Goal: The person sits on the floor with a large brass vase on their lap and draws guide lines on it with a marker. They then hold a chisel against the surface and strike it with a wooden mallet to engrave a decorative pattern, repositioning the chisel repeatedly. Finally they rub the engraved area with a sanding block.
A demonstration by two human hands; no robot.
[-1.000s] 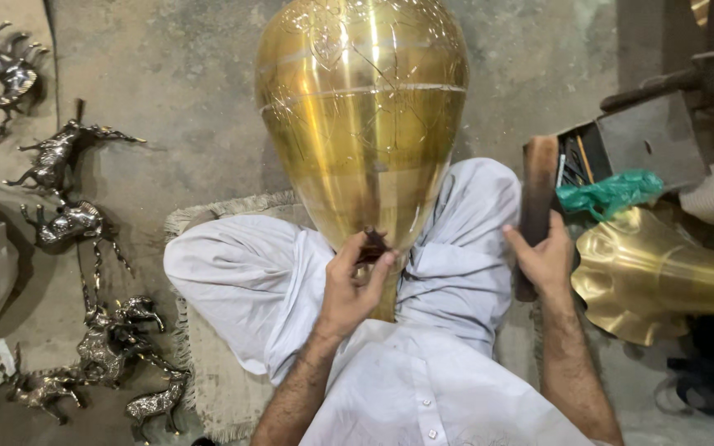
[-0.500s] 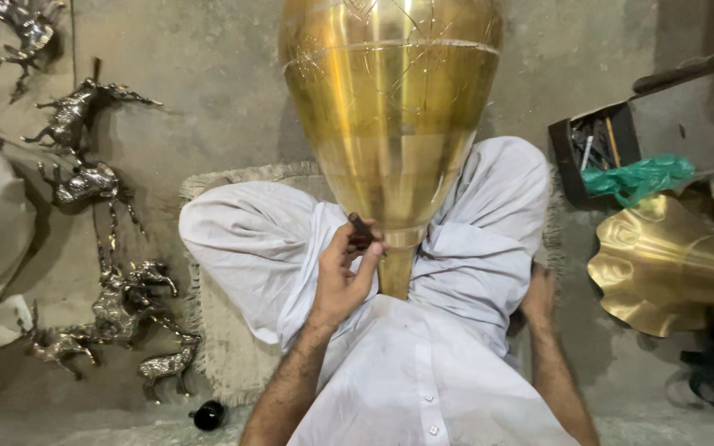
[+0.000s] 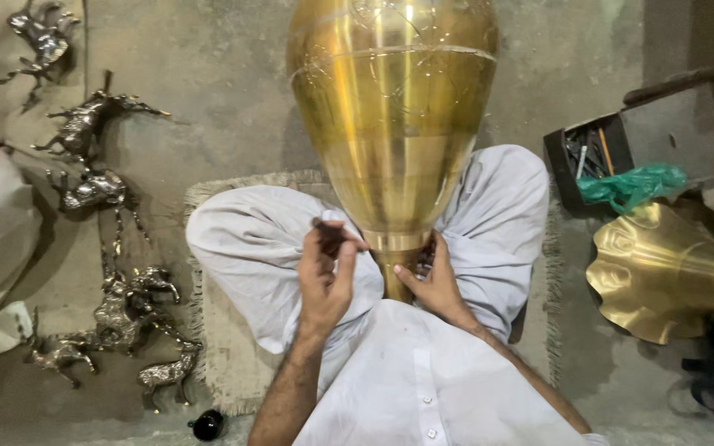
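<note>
Only the head view here, looking straight down. A person is sitting cross-legged on a small mat (image 3: 208, 363) on the concrete floor (image 3: 225, 99), and a big brass vase (image 3: 392, 124) is lying between the knees. Its long axis is running near to far: the narrow neck is pointing toward the person's lap, and the wide rounded body is stretching away to the far edge of the shot.

The left hand (image 3: 326, 277) is hovering just left of the neck, with its fingers curled in narrow around a small dark tool (image 3: 328, 230). The right hand (image 3: 433, 285) is resting against the right side of the neck, fingers fairly spread and touching the brass; I can't tell if it's actually gripping.

On the left, a bunch of metal horse figurines (image 3: 117, 310) is lying scattered down the floor. On the right, a dark toolbox (image 3: 597, 157) is sitting with a green plastic bag (image 3: 630, 186) against it, and another brass piece with a wavy flared rim (image 3: 663, 277) is lying nearer. A small black round thing (image 3: 207, 424) is sitting near the mat's front edge.
</note>
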